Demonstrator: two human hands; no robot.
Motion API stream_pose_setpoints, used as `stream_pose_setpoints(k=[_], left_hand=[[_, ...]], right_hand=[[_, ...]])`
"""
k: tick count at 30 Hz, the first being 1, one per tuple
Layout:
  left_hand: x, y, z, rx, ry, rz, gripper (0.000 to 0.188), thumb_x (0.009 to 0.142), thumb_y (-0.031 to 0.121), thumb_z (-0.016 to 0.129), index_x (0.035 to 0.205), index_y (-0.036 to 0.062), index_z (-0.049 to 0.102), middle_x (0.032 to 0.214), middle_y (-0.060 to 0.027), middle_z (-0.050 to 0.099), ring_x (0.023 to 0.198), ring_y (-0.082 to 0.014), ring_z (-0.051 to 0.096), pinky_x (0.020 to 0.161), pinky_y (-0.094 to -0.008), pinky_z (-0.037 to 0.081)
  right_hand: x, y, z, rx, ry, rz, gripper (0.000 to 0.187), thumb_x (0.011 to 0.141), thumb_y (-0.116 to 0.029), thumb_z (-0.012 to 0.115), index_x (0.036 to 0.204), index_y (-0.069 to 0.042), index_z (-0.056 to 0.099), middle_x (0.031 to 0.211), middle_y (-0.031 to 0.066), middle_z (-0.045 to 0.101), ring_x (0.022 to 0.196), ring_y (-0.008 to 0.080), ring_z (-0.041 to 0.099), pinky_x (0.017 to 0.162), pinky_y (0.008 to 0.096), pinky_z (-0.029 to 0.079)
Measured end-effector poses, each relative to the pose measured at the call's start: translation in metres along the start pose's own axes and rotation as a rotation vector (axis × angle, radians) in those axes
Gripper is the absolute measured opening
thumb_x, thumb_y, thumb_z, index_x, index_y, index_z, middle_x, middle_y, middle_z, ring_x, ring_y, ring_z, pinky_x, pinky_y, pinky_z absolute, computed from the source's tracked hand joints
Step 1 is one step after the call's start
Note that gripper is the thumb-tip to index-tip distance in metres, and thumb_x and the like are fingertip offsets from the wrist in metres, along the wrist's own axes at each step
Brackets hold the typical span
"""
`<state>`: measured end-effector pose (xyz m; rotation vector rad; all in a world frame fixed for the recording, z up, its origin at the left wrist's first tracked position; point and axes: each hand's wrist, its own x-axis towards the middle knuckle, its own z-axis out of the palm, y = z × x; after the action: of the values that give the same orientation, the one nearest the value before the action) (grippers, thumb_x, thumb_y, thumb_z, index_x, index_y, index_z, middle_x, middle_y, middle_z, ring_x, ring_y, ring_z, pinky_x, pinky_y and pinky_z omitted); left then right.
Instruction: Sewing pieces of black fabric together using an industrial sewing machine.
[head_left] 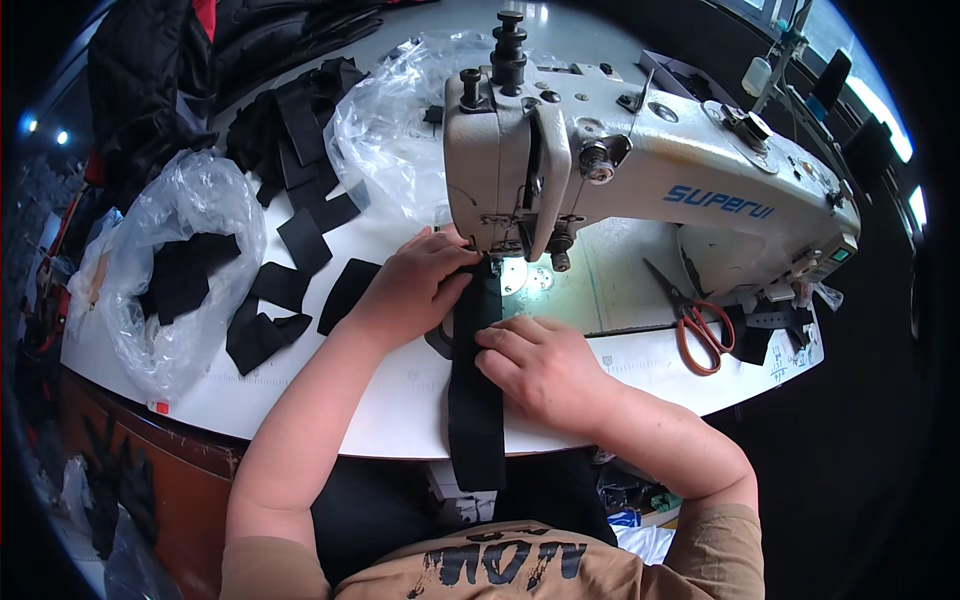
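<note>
A long black fabric strip point(477, 410) runs from under the needle area of a white sewing machine point(640, 160) toward me, its near end hanging over the table's front edge. My left hand point(415, 285) is closed at the strip's far left side, its fingertips close to the presser foot point(492, 268). Nearer to me, my right hand point(550, 370) is closed with curled fingers on the strip's right edge. The machine's head hides part of the left fingertips. A lamp lights the metal needle plate point(515, 276) beside the strip.
Orange-handled scissors point(703, 338) lie on the right of the white table point(640, 372), near black scraps point(755, 340). Several black fabric pieces point(305, 240) are scattered at the left. A clear plastic bag point(130, 340) holds more pieces; another plastic bag point(385, 130) lies behind.
</note>
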<state>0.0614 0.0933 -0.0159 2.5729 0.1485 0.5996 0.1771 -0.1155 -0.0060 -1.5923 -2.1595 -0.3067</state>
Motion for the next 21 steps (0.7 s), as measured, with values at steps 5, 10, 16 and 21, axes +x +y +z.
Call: stream_pose_setpoints(k=[5, 10, 16, 21], left_hand=[[0.000, -0.003, 0.002, 0.018, -0.008, 0.016, 0.023, 0.092, 0.007, 0.067, 0.114, 0.0047, 0.066, 0.134, -0.0120, 0.062, 0.127, -0.0347, 0.058, 0.117, -0.0554, 0.039], [0.001, -0.002, 0.002, 0.014, 0.005, 0.005, 0.024, 0.091, 0.008, 0.067, 0.115, 0.0055, 0.066, 0.133, -0.0120, 0.062, 0.127, -0.0351, 0.058, 0.117, -0.0555, 0.038], [-0.003, 0.000, -0.004, 0.161, 0.069, 0.080, 0.019, 0.089, 0.009, 0.071, 0.108, 0.0082, 0.071, 0.109, -0.0080, 0.064, 0.116, -0.0320, 0.062, 0.116, -0.0538, 0.039], [-0.014, 0.014, -0.011, 0.164, 0.051, 0.090, 0.012, 0.083, 0.011, 0.077, 0.095, 0.0123, 0.076, 0.089, -0.0023, 0.061, 0.092, -0.0251, 0.062, 0.098, -0.0444, 0.051]], right_hand=[[-0.001, 0.000, 0.001, 0.030, -0.035, 0.020, 0.031, 0.069, -0.010, 0.072, 0.098, -0.005, 0.062, 0.116, 0.0108, 0.070, 0.104, 0.0282, 0.067, 0.083, 0.0388, 0.057], [0.002, 0.001, 0.000, 0.109, 0.016, 0.031, 0.030, 0.067, -0.007, 0.071, 0.096, -0.006, 0.062, 0.112, 0.0100, 0.070, 0.104, 0.0286, 0.067, 0.082, 0.0396, 0.057], [0.002, 0.010, -0.015, 0.373, -0.003, 0.149, 0.025, 0.062, 0.001, 0.063, 0.085, -0.009, 0.062, 0.090, 0.0088, 0.066, 0.094, 0.0324, 0.063, 0.080, 0.0428, 0.051], [-0.011, 0.050, -0.027, 0.021, 0.060, 0.310, 0.016, 0.064, 0.004, 0.059, 0.072, -0.009, 0.059, 0.076, 0.0081, 0.058, 0.085, 0.0335, 0.057, 0.076, 0.0415, 0.043]])
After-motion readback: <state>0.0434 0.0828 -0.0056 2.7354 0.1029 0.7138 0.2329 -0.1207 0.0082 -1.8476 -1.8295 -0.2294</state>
